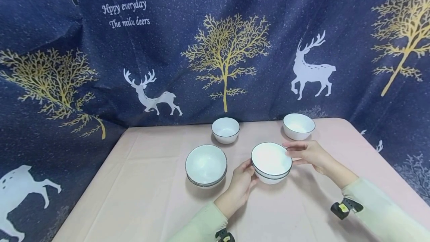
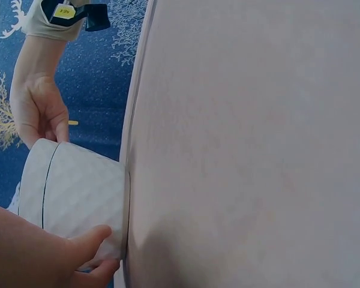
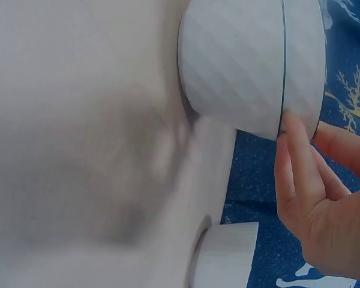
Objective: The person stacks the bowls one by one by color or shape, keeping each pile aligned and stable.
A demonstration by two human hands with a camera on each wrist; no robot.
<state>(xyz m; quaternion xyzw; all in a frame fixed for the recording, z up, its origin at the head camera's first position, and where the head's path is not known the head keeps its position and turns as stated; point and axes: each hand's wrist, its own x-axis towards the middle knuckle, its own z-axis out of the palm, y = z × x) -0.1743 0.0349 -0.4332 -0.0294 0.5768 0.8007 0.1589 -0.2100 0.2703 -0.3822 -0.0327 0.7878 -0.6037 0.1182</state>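
Two white bowls with dark rims, nested one in the other, stand on the tabletop between the hands. My left hand (image 1: 237, 186) holds the lower bowl (image 2: 87, 198) from the left, its thumb low on the faceted outer wall. At the right side, my right hand (image 1: 307, 155) pinches the rim of the upper bowl (image 1: 271, 158). Its fingertips (image 3: 293, 123) touch the outside near the rim line. To the left of my left hand sits another nested stack of white bowls (image 1: 206, 165).
A single white bowl (image 1: 226, 130) stands at the back middle, and another bowl (image 1: 298, 126) at the back right. The pink tablecloth (image 1: 141, 182) covers the table up to a dark blue curtain (image 1: 188, 92) printed with deer and trees.
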